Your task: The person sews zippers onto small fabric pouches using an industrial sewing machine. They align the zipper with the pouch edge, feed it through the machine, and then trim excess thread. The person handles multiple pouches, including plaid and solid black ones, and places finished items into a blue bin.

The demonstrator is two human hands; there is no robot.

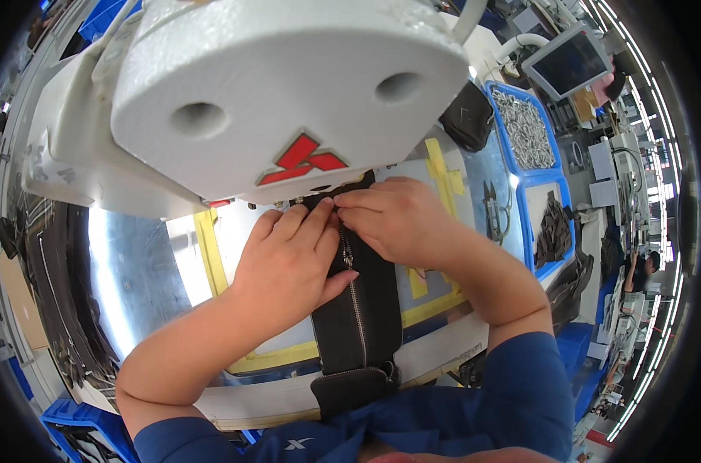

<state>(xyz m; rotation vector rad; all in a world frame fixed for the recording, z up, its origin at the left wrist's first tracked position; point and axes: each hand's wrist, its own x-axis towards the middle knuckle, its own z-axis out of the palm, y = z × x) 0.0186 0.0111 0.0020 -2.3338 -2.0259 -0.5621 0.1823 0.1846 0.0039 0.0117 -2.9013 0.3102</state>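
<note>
A long black fabric piece with a metal zipper down its middle lies under the front of a white sewing machine head. Its near end hangs over the table edge toward my body. My left hand rests on the piece with fingers stretched forward and thumb spread out by the zipper slider. From the other side, my right hand holds the fabric with bent fingers close together. Both hands' fingertips almost meet just below the machine head, which hides the far end of the piece.
Thread snips or scissors lie to the right. Beyond them are a blue tray of small metal parts and another blue tray with dark pieces. Stacked dark zippered pieces sit at left. Yellow tape marks the worktop.
</note>
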